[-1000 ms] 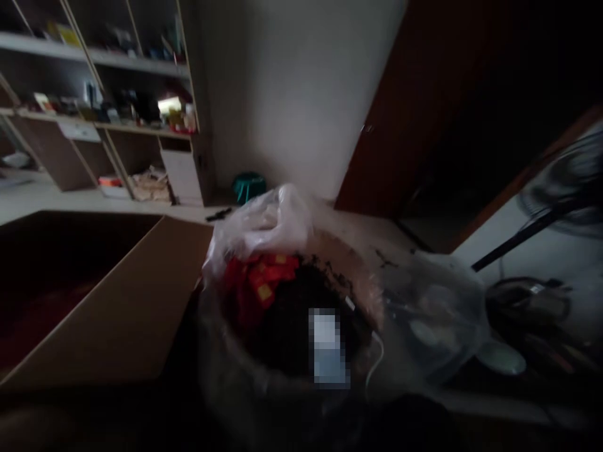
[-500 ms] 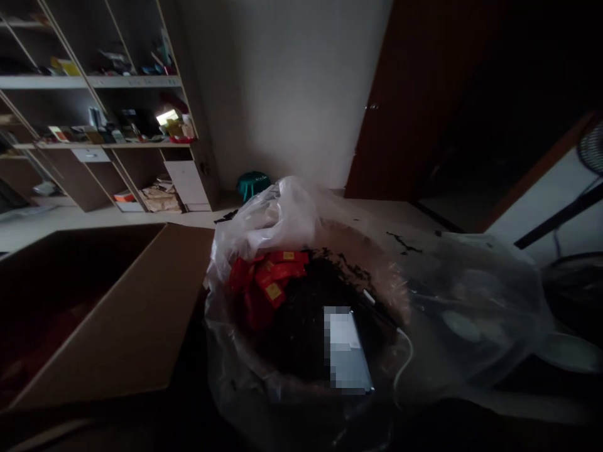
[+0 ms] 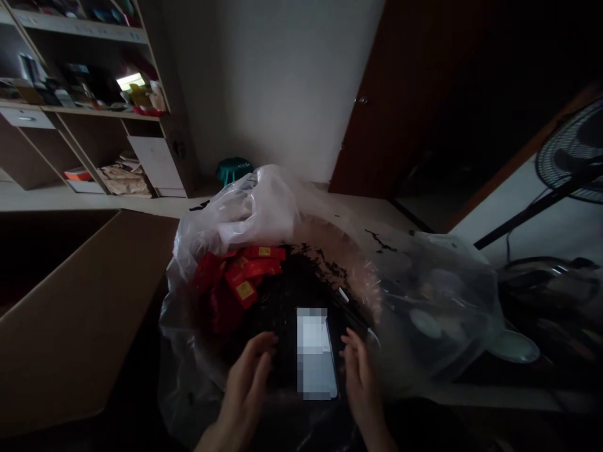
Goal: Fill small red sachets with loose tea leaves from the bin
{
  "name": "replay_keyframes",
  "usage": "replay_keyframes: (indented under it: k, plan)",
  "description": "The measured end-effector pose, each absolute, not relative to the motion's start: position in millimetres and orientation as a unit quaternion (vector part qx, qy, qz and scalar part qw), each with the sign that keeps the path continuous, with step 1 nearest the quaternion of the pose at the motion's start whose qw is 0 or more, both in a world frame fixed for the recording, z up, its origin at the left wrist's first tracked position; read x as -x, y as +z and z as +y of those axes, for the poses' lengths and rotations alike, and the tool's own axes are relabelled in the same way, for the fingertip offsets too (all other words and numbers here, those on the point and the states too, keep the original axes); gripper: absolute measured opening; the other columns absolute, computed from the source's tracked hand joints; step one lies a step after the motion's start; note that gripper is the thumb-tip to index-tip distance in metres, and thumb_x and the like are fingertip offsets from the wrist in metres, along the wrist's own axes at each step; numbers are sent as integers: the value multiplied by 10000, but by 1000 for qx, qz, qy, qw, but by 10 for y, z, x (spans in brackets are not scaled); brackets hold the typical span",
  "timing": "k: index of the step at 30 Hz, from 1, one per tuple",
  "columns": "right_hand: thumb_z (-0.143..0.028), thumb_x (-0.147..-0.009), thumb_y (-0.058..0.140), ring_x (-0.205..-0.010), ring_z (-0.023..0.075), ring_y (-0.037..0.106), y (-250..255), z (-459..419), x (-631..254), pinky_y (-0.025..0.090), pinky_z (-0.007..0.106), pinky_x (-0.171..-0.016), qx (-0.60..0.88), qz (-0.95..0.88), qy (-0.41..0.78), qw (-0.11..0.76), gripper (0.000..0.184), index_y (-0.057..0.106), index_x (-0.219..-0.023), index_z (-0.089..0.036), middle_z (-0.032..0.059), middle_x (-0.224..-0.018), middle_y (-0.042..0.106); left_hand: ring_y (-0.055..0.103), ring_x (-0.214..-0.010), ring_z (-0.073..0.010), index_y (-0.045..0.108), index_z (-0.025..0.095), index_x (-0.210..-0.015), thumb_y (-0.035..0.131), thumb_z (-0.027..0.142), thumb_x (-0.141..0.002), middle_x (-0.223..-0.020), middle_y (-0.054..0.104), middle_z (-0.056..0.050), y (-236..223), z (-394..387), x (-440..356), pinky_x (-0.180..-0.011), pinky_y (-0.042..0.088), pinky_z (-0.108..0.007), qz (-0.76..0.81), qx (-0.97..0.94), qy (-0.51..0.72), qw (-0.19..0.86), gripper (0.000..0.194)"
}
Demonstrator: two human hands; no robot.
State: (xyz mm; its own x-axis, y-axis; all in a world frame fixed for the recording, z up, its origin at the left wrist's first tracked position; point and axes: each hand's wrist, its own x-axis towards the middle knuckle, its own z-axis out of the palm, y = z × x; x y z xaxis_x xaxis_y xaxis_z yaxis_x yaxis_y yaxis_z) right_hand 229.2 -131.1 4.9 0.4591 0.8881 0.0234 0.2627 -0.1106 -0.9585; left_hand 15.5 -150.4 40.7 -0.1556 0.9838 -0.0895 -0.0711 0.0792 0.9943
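Note:
A phone (image 3: 316, 370) with a lit, blurred-out screen lies on a heap of dark dried leaves (image 3: 287, 292) inside a large clear plastic bag (image 3: 273, 201). My left hand (image 3: 247, 380) hovers to the phone's left, fingers loosely curved and apart, holding nothing. On the other side, my right hand (image 3: 360, 370) is close to the phone's right edge, its fingers bent but empty. Several red packets (image 3: 245, 276) with yellow labels are piled at the left of the leaves. A dark stick-like thing with a white end (image 3: 343, 294) and a white cable (image 3: 374, 336) lie right of the phone.
An open cardboard box (image 3: 89, 301) stands at the left. Crumpled clear plastic (image 3: 443, 301) spreads to the right, near a fan (image 3: 572, 150). Behind are a shelf unit (image 3: 155, 94), a green-covered bin-like thing (image 3: 234, 169) and a brown door (image 3: 362, 138). Light is dim.
Both my hands have come into view from below, one on each side of the phone. The view has turned right, so everything sits further left. The phone and packets stay where they lay.

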Motion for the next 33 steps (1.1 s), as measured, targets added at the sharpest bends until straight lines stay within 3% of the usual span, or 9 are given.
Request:
replay_keyframes:
  k: [4,8,14,18,23,27,33]
  plan:
    - [-669,-787,450,-1126,300,554,-252,-1210,-2273,436,419,-925,692,-419,344,477,732,511,-1282,-134,166,-1183,616,598,-924,-254,605,166,-1130,608,531,-772,-1024,655,-115,67,-1053,-491,-789,484,-354,542,-436,435,572,511]
    - [-662,-797,453,-1227,297,482,-317,-1235,-2195,384,405,-999,683,-423,352,481,712,519,-1285,-148,158,-1321,531,600,-934,-251,569,149,-1212,590,554,-774,-976,653,-108,-150,-996,-626,-799,484,-353,536,-388,464,589,597]
    - [-595,-832,472,-1246,288,463,-284,-1378,-1706,408,375,-981,641,-426,369,521,647,500,-1313,-163,151,-1309,534,556,-1072,-258,667,157,-1077,605,573,-754,-1096,640,-112,-63,-1050,-507,-942,433,-354,504,-363,549,559,530]
    - [-601,-825,487,-1320,274,388,-186,-1418,-1432,395,368,-1017,607,-382,462,522,679,443,-1367,-194,109,-1397,471,594,-981,-273,675,143,-1063,642,613,-695,-1047,678,-116,46,-1030,-378,-871,469,-368,477,-283,556,619,599]
    - [-588,-829,488,-1233,286,498,-160,-1382,-1399,495,403,-902,529,-342,583,513,722,345,-1426,-209,109,-1384,490,593,-937,-238,687,147,-995,653,530,-716,-994,689,-79,52,-1025,-293,-855,460,-334,435,-247,570,652,475]
    - [-564,-801,533,-1083,305,602,-155,-1418,-1429,550,401,-749,516,-351,601,499,742,325,-1431,-234,106,-1299,567,583,-787,-211,676,131,-890,578,529,-771,-802,672,-66,39,-1044,-293,-745,464,-320,430,-231,546,681,426]
    - [-501,-777,569,-1070,307,602,-82,-1466,-1381,526,412,-812,513,-294,620,515,766,294,-1435,-222,115,-1247,599,508,-698,-159,654,139,-856,553,464,-790,-760,635,-33,63,-1053,-297,-698,426,-275,414,-253,547,682,347]
